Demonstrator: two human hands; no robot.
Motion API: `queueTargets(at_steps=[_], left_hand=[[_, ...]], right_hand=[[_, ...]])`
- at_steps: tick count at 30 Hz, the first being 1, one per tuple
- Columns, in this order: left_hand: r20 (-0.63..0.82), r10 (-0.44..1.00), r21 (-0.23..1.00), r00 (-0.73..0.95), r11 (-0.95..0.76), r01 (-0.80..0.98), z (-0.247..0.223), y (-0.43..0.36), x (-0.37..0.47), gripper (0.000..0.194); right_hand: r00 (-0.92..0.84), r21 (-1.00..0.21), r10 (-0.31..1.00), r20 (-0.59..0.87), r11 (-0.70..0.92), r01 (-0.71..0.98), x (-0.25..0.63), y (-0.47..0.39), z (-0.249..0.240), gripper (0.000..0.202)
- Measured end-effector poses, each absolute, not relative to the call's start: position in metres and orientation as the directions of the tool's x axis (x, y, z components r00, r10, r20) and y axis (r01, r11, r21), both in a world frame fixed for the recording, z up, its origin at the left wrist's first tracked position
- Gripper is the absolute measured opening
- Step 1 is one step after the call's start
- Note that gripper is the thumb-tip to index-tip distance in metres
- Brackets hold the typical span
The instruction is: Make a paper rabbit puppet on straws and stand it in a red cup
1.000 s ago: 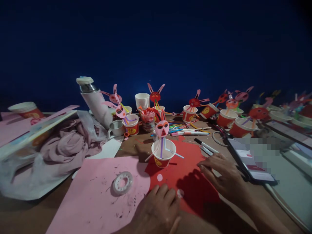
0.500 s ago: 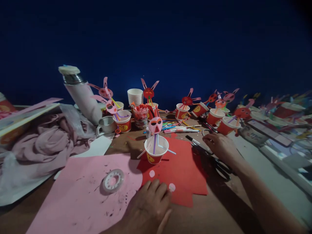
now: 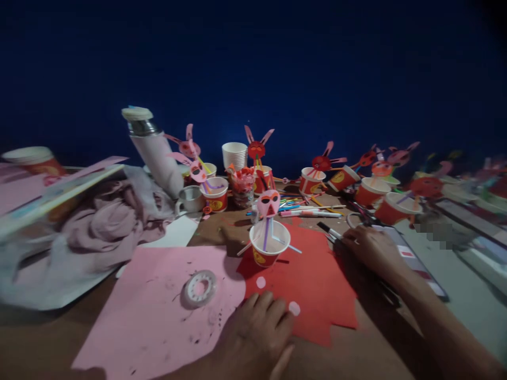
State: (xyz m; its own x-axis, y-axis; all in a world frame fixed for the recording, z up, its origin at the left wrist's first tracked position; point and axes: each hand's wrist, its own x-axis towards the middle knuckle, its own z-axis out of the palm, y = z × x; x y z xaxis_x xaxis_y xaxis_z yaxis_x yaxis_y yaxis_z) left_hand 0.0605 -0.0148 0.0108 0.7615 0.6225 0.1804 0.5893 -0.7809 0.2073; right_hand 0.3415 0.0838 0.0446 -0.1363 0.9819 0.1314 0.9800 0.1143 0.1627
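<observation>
My left hand (image 3: 259, 330) lies palm down with its fingers lightly bent, over the edge between pink paper (image 3: 158, 295) and red paper (image 3: 312, 269). Two small pink paper discs (image 3: 294, 308) rest near its fingertips. My right hand (image 3: 370, 248) is at the right of the red sheet, its fingers closed down on a black-capped marker (image 3: 329, 232); the fingertips are partly hidden. Dark scissors (image 3: 390, 295) lie partly under that wrist. Between the hands and the back stands a paper cup (image 3: 270, 244) bearing a pink rabbit face (image 3: 269, 203) on straws.
A tape roll (image 3: 200, 288) lies on the pink paper. Behind are several rabbit cups (image 3: 216, 195), stacked cups (image 3: 234, 156), coloured pens (image 3: 309, 212) and a mug (image 3: 190, 199). A flask (image 3: 156, 158) leans by bunched cloth (image 3: 105, 221). A phone (image 3: 412, 258) lies beside my right arm.
The view has turned slightly left. My right hand has drawn back toward me, onto the marker. A phone with a lit screen now shows beside that arm. My left hand stays on the papers.
</observation>
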Motion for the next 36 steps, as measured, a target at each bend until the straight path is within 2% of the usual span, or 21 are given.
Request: queueTargets(at_steps=[4,11,16,21,24,26,32,36], left_hand=[[0.109,0.653,0.232,0.749,-0.749,0.620,0.027,-0.016,0.059,0.033],[0.114,0.649,0.266,0.752,-0.749,0.607,0.026,-0.017,0.057,0.039],[0.123,0.656,0.262,0.745,-0.745,0.613,0.022,-0.017,0.057,0.038],[0.182,0.645,0.250,0.742,-0.760,0.599,0.007,-0.015,0.060,0.044],[0.270,0.634,0.220,0.725,-0.774,0.594,-0.009,-0.013,0.062,0.044],[0.341,0.612,0.187,0.713,-0.788,0.587,-0.018,-0.012,0.063,0.045],[0.390,0.578,0.146,0.717,-0.807,0.572,-0.027,-0.011,0.062,0.047],[0.411,0.563,0.136,0.717,-0.815,0.563,-0.026,-0.010,0.061,0.049]], right_hand=[[-0.191,0.136,0.972,0.136,0.173,0.976,0.344,0.087,0.043,0.021],[-0.183,0.162,0.977,0.112,0.164,0.973,0.342,0.089,0.048,0.017],[-0.156,0.171,0.968,0.197,0.123,0.978,0.339,0.084,0.052,0.020],[-0.154,0.095,0.947,0.283,0.132,0.987,0.339,0.078,0.053,0.018],[-0.094,-0.121,0.957,0.274,0.132,0.984,0.337,0.076,0.049,0.017],[-0.073,-0.209,0.966,0.248,0.127,0.970,0.333,0.074,0.047,0.016],[-0.083,-0.244,0.968,0.239,0.142,0.959,0.312,0.065,0.045,0.020],[-0.106,-0.262,0.971,0.213,0.161,0.951,0.303,0.062,0.041,0.016]])
